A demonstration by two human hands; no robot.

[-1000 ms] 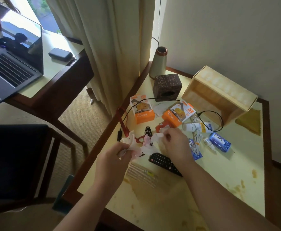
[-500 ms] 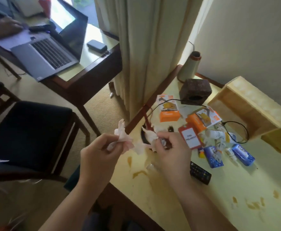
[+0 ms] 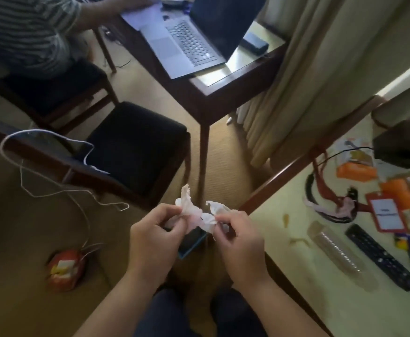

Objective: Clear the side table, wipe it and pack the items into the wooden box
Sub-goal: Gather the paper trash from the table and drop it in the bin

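My left hand and my right hand both pinch a crumpled white tissue held over the floor, left of the side table. On the stained yellow tabletop lie a black remote, a clear comb, a red-framed ID card on a red lanyard, orange boxes, a black cable and a dark carved box. The wooden box is out of view.
A blue-edged dark bin sits on the floor under my hands. A black-cushioned chair with a white wire hanger stands left. A desk with a laptop, a seated person in stripes, a curtain and a red bag surround.
My view and both hands have swung left, away from the side table and over the floor, with the tissue still held. The wooden box has left the view.
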